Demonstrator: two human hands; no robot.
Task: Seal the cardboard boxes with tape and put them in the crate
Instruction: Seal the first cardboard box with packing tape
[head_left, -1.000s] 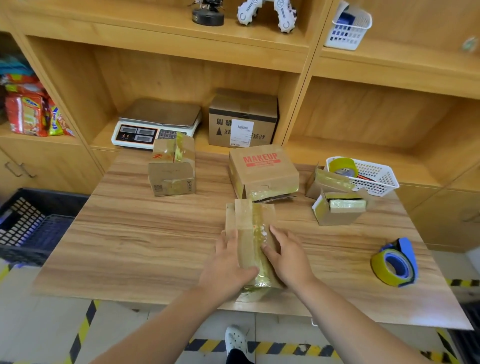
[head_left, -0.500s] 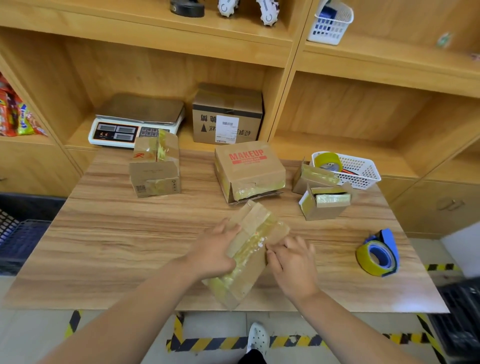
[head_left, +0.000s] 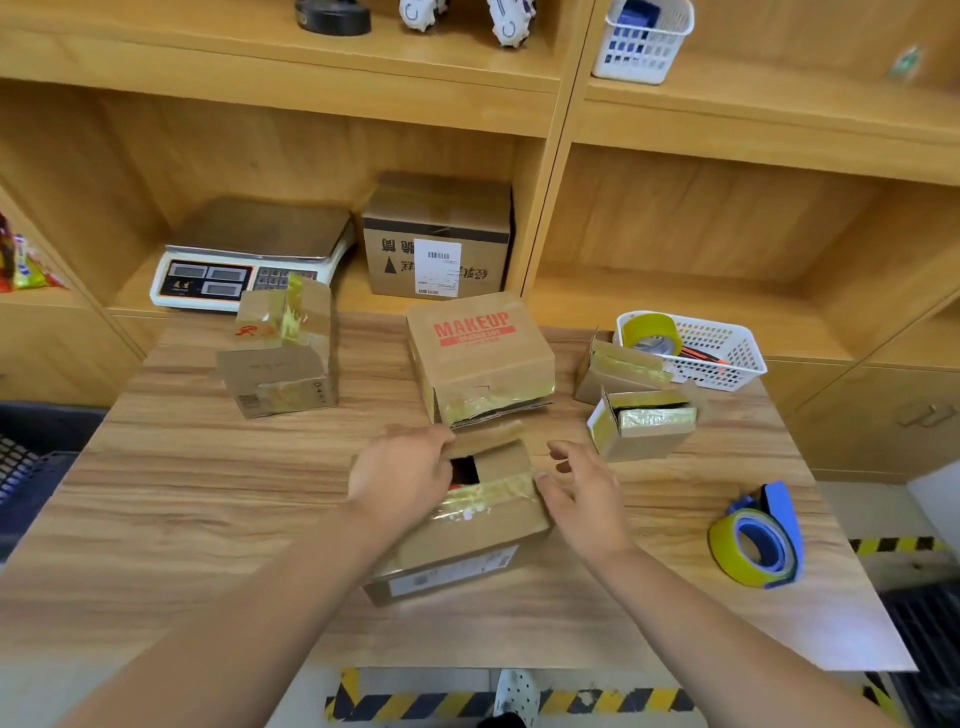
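Note:
A small cardboard box (head_left: 478, 530) with yellowish tape across its top lies in the middle of the wooden table (head_left: 182, 509). One flap at its far end stands open and shows a dark gap. My left hand (head_left: 400, 475) lies over the box's left end with its fingers curled over the far flap. My right hand (head_left: 584, 499) is at the box's right edge, fingers spread, with only the thumb touching it. A yellow tape roll in a blue dispenser (head_left: 753, 540) rests on the table to the right. The dark crate (head_left: 26, 467) stands on the floor at the left.
Behind my hands sit a MAKEUP box (head_left: 478, 353), a taped box (head_left: 280, 364) at the left and two small boxes (head_left: 644, 423) at the right. A white basket (head_left: 727, 353) holds another tape roll. A scale (head_left: 249, 254) and a carton (head_left: 436, 239) occupy the shelf.
The box was turned from lengthwise to crosswise on the table, and its open end now faces away from me. My right hand came off the top and spread beside it.

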